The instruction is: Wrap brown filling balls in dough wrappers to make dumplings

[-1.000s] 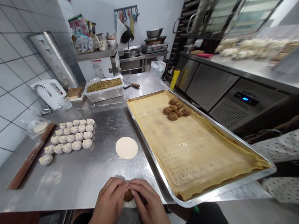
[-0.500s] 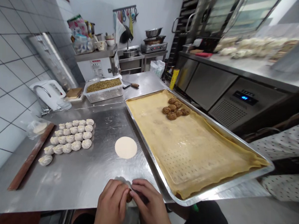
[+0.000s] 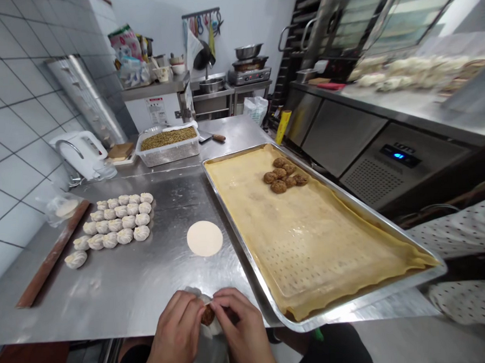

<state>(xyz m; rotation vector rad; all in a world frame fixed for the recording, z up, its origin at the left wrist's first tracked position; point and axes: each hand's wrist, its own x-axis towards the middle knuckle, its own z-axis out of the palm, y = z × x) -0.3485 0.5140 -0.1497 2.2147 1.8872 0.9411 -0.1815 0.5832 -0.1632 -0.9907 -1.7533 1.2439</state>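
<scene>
At the table's front edge, my left hand (image 3: pixel 177 328) and my right hand (image 3: pixel 242 322) pinch the rim of a dough wrapper (image 3: pixel 205 299) from both sides. A brown filling ball (image 3: pixel 208 315) shows between my fingers, inside the wrapper; its lower part is partly hidden. Just beyond my hands, a flat round dough sheet (image 3: pixel 205 238) lies on the steel table (image 3: pixel 151 294). To the right stands a large metal tray (image 3: pixel 260 275) lined with yellowish cloth, bearing several brown filling balls (image 3: pixel 279 186). Rows of pleated dough pieces (image 3: pixel 125 236) sit to the left.
A wooden rolling pin (image 3: pixel 53 255) lies at the left. Farther back are a plastic tub (image 3: pixel 168 152) of greenish-brown crumbly filling, a spatula (image 3: pixel 216 137) and a white kettle (image 3: pixel 80 153). A person's dotted sleeve (image 3: pixel 460 229) appears at the right edge.
My fingertips have moved slightly apart, and more of the brown filling ball shows between them. The wrapper's rim is now lifted above it.
</scene>
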